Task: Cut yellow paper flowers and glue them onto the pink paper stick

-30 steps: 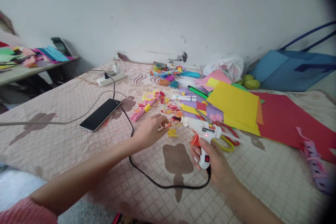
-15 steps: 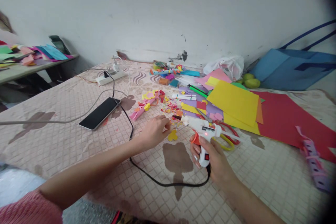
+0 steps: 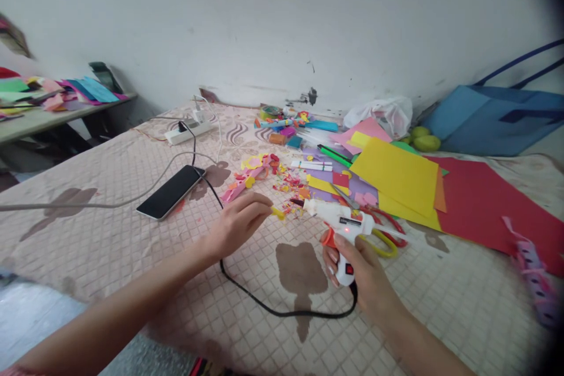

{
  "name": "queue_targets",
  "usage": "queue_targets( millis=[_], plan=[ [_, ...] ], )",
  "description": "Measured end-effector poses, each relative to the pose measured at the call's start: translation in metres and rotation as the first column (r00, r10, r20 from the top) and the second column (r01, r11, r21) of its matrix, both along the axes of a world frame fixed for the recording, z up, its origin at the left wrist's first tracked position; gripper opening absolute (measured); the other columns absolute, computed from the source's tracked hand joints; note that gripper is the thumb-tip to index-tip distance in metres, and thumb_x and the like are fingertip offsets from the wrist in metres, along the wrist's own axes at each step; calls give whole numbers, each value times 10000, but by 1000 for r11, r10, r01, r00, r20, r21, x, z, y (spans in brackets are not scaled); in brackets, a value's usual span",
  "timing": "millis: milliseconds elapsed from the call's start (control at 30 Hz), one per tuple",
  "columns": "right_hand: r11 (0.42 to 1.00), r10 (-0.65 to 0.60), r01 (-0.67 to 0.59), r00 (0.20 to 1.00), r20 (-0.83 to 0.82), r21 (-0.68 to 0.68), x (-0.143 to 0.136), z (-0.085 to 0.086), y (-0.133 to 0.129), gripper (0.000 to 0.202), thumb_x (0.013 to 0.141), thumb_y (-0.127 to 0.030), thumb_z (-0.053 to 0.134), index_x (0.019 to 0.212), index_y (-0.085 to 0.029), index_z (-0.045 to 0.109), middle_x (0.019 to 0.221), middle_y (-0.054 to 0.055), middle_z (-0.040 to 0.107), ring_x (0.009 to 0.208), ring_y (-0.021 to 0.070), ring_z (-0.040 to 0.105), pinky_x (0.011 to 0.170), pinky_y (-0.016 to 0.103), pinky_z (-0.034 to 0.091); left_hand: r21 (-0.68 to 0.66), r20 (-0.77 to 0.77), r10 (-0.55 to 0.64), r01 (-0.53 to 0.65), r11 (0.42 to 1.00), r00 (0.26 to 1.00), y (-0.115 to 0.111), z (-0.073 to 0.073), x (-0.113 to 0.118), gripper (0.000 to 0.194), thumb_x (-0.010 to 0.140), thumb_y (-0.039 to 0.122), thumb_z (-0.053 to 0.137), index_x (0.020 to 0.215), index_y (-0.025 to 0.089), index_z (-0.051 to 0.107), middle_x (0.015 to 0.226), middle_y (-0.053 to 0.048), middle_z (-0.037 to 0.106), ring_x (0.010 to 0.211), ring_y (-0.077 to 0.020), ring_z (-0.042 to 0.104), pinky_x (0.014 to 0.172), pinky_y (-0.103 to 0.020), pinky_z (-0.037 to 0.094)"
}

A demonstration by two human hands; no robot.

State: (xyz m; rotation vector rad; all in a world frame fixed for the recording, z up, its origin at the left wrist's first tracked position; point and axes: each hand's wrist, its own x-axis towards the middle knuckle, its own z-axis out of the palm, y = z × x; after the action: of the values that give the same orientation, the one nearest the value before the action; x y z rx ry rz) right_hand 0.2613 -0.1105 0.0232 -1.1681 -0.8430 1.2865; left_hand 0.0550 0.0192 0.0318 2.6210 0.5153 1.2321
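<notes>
My right hand grips a white hot glue gun by its handle, fingers at the orange trigger. Its dark nozzle points left, a clear glue stick comes out of the back, and a small red light glows on its side. Between the fingertips of my left hand is a small yellow paper cutout, held just left of the nozzle and apart from it. Behind my left hand lies a pink strip decorated with paper flowers. Paper scraps are scattered beyond the nozzle.
A black cord runs from the gun to a white power strip, passing a phone. Scissors lie behind the gun. Yellow sheets, red paper and a blue bag are to the right.
My left hand has picked up the yellow cutout from the cloth and moved slightly left with it. The glue gun stays in my right hand, almost unmoved.
</notes>
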Motion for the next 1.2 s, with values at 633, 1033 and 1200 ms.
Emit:
queue_targets(
  millis=[633, 1033, 1200],
  plan=[
    [997, 63, -45, 953, 298, -66, -1, 0, -5, 406, 795, -519, 541, 584, -173, 514, 485, -24, 475, 400, 99, 467, 379, 207, 361, 253, 52, -78, 63, 965, 996, -1, -5, -18, 205, 794, 78, 574, 967, 188, 588, 1035, -57, 625, 942, -138, 614, 820, -241, 525],
    [997, 41, -8, 909, 415, -82, -2, 4, -6, 476, 787, -562, 514, 512, -176, 483, 442, -13, 470, 392, 105, 470, 377, 212, 354, 196, 57, -66, 53, 979, 996, -2, -3, -18, 209, 808, 97, 562, 981, 212, 587, 1020, -42, 639, 911, -127, 625, 805, -221, 528],
    [995, 24, 18, 905, 425, -95, -3, 5, -6, 472, 783, -563, 521, 513, -179, 471, 444, -16, 461, 395, 103, 463, 375, 211, 351, 273, 49, -52, 36, 961, 997, -3, -3, -20, 218, 778, 63, 588, 964, 176, 591, 1037, -68, 628, 940, -139, 613, 813, -233, 526]
  ],
)
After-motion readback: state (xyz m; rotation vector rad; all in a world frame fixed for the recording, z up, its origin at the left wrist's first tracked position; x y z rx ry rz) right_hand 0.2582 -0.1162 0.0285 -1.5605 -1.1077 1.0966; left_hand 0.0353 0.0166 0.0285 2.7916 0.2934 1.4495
